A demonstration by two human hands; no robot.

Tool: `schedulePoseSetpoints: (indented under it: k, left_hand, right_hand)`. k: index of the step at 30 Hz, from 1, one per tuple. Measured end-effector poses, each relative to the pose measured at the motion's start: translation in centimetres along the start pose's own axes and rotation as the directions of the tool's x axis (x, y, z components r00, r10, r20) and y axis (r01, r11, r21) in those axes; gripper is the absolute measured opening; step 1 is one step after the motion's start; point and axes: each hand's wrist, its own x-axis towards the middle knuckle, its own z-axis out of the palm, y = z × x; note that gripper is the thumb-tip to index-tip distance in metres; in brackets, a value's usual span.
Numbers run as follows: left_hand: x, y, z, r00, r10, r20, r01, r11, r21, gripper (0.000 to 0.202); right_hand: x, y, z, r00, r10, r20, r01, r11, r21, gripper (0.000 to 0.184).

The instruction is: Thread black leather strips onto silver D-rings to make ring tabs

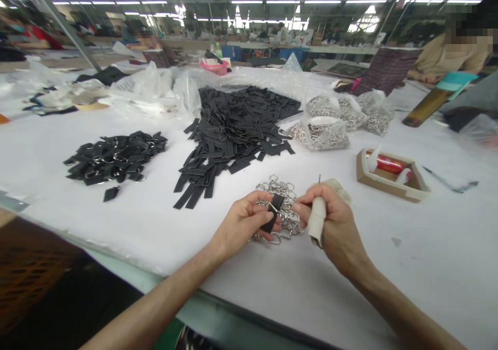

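White worktable in a large, strip-lit workshop; other people are seated at tables further back.

Left hand: pinched shut on a short black strap, thumb against fingers. The strap is held upright just above a small pile of metal rings, which lies on the table between the two hands. A ring appears to be looped at the strap's top end; this cannot be confirmed.

Right hand: clenched around a cloth-wrapped tool, whose thin dark tip points up. Its fingertips are held close to the strap.

Surroundings noted:
- A large heap of loose black straps is spread beyond the rings.
- A smaller heap of straps fitted with rings is seen to the left, with one stray strap beside it.
- Clear bags of rings are placed behind and to the right.
- A cardboard tray holding a red tube is set right of the hands; a pen lies past it.
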Motion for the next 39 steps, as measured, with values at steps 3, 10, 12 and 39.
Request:
schedulePoseSetpoints:
  k: [3, 10, 12, 39]
  left_hand:
    - [0.1, -0.2, -0.5, 1.0, -0.007, -0.003, 0.006, 0.995, -0.102, 0.039]
    - [0.3, -0.6, -1.2, 0.997, -0.007, -0.078, -0.015, 0.959, -0.282, 0.027]
    - [0.4, -0.3, -1.2, 0.995, -0.023, -0.097, -0.01, 0.945, -0.327, 0.026]
    - [2.0, 0.6, 1.0, 0.97, -0.236, 0.066, 0.227, 0.766, -0.601, 0.007]
  right_hand:
    - [-0.6, 0.5, 0.2, 0.986, -0.166, 0.026, 0.168, 0.979, -0.112, 0.01]
    - [-1.0, 0.9, 1.3, 0.762, -0.552, 0.339, 0.645, 0.694, -0.32, 0.018]
    - [-0.7, 0.7, 1.5, 0.669, -0.621, 0.409, 0.743, 0.536, -0.402, 0.021]
    - [0.1, -0.2, 0.3, 0.597, -0.693, 0.404, 0.791, 0.423, -0.442, 0.02]
